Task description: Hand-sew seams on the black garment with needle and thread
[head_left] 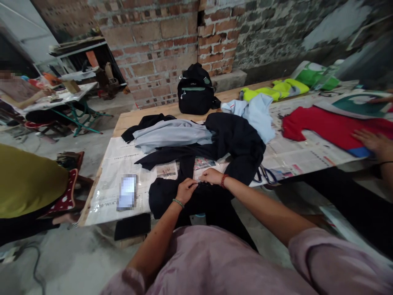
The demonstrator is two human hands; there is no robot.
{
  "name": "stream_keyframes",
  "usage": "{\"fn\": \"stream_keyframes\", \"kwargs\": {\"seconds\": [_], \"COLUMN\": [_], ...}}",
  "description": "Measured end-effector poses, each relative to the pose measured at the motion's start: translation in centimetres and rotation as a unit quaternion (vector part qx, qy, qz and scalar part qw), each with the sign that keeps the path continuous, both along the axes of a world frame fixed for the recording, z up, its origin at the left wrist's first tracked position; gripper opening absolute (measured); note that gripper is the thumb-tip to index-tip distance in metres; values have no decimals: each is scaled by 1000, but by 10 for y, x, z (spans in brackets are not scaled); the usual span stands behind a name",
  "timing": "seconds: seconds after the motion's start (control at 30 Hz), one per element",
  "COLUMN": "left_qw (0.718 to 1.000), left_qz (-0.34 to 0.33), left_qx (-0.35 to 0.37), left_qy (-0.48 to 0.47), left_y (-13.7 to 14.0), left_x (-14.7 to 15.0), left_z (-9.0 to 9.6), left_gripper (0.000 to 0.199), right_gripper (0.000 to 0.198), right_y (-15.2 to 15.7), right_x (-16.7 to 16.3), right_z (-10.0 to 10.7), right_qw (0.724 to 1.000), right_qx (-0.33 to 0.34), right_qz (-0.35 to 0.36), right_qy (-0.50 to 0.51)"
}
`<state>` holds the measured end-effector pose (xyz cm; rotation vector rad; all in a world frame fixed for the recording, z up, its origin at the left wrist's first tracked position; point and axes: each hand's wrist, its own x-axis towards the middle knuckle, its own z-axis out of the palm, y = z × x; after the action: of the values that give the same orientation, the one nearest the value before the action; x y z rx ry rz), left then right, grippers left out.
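Black garment [162,196] cloth hangs over the table's front edge in front of me. My left hand [186,191], a beaded bracelet on its wrist, is closed in a pinch at this cloth. Close beside it my right hand [212,177], with a red bracelet, also pinches at the cloth. Between the fingertips is something tiny and pale that I cannot make out. Behind the hands, a light grey garment [172,133] lies on dark clothing, with a large black bundle [236,131] to its right.
Newspaper covers the table [101,196]. A phone [127,192] lies at left, a black backpack [196,92] at the back. Light blue cloth [260,116], a yellow vest [285,88] and a red garment [322,127] under another person's hand [373,141] are at right.
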<state>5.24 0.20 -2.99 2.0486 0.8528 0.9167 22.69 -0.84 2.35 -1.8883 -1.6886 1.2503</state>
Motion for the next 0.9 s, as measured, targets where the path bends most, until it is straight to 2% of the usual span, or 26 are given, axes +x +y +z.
{"fn": "stream_keyframes", "kwargs": {"seconds": [0.17,0.3,0.4,0.43,0.5,0.6,0.67,0.73,0.83,0.9], "left_qw": [1000,1000,1000,1000,999,998,998,998,998,998], "left_qz": [0,8,18,23,35,44,45,47,46,45], "left_qx": [9,10,7,4,-5,-18,-22,-24,-26,-25], "left_qy": [8,11,17,21,30,36,35,32,32,33], "left_y": [0,-1,-1,0,0,0,0,0,0,-1], "left_x": [0,1,0,0,-1,-1,-1,-1,-1,-1], "left_z": [-1,-3,-2,-1,2,5,6,7,7,7], "left_gripper": [10,10,10,10,10,10,10,11,11,11], "right_gripper": [17,16,18,18,18,18,17,17,17,16], "right_y": [4,4,4,3,-2,-23,-44,-64,-82,-82], "right_x": [-10,-16,-14,-11,-4,5,2,-8,-30,-42], "right_z": [-1,-3,-2,0,2,1,-6,-18,-40,-52], "right_qw": [1000,1000,999,999,989,941,922,928,959,963], "right_qx": [-17,-15,12,35,130,314,363,341,229,181], "right_qz": [-23,0,11,4,-35,-106,-128,-153,-159,-171], "right_qy": [-1,-17,-34,-40,-58,-70,-46,-6,60,102]}}
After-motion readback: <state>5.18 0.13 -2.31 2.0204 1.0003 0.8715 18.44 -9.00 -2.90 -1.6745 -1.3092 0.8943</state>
